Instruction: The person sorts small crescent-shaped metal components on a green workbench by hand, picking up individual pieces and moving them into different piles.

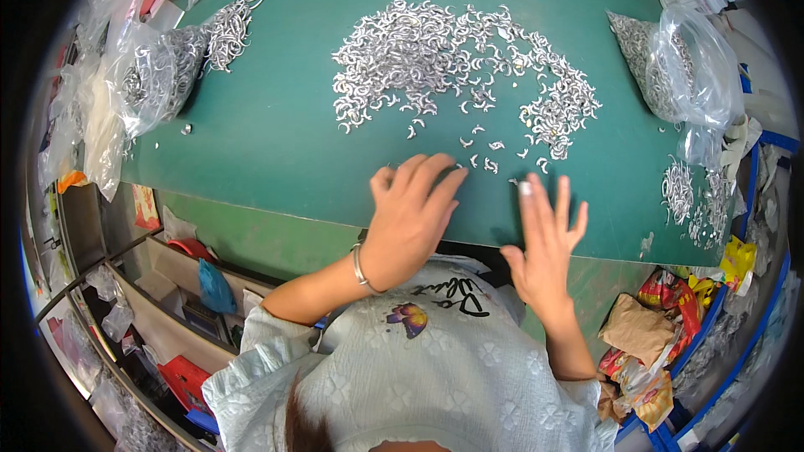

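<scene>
A large heap of small silver crescent-shaped metal pieces (402,54) lies on the green tabletop (276,125). To its right, a smaller cluster of the same pieces (559,113) curves toward me. Several loose crescents (490,165) are scattered between the heaps and my hands. My left hand (410,213) is low over the table near these strays, its fingers bent but apart, and I see nothing held in it. My right hand (543,238) is just right of it, fingers spread, the fingertips close to a few single pieces. Its index fingertip has a pale covering.
Plastic bags of metal pieces stand at left (163,75) and right (662,63). Loose piles lie by the left bag (230,33) and at the right corner (695,201). Below the table's near edge are open drawers (184,293) at left and crumpled packaging (641,326) at right.
</scene>
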Tool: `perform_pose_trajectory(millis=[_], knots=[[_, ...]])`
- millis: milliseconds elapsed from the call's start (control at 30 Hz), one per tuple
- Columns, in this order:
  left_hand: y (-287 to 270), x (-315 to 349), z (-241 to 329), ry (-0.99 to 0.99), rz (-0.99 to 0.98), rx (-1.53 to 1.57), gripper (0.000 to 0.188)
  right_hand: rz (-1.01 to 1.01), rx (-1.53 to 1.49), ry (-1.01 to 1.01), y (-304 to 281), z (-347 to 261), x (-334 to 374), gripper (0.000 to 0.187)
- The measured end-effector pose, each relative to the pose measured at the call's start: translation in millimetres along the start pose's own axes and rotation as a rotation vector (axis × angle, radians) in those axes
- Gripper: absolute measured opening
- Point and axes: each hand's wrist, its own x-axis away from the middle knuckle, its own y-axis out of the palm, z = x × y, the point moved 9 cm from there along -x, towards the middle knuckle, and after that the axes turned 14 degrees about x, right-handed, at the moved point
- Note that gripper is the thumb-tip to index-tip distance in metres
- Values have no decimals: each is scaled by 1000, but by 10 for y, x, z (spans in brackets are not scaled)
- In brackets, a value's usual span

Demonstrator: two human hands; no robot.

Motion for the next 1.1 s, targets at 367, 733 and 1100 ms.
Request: perform_pose_trajectory(millis=[367,733,1100], knots=[[68,26,-23,64,-52,45,33,72,72,122,-48,249,132,61],[-2,119,-101,6,5,-14,31,125,100,306,-50,491,201,58],[-18,139,-131,14,32,9,27,-33,83,138,22,98,209,67]])
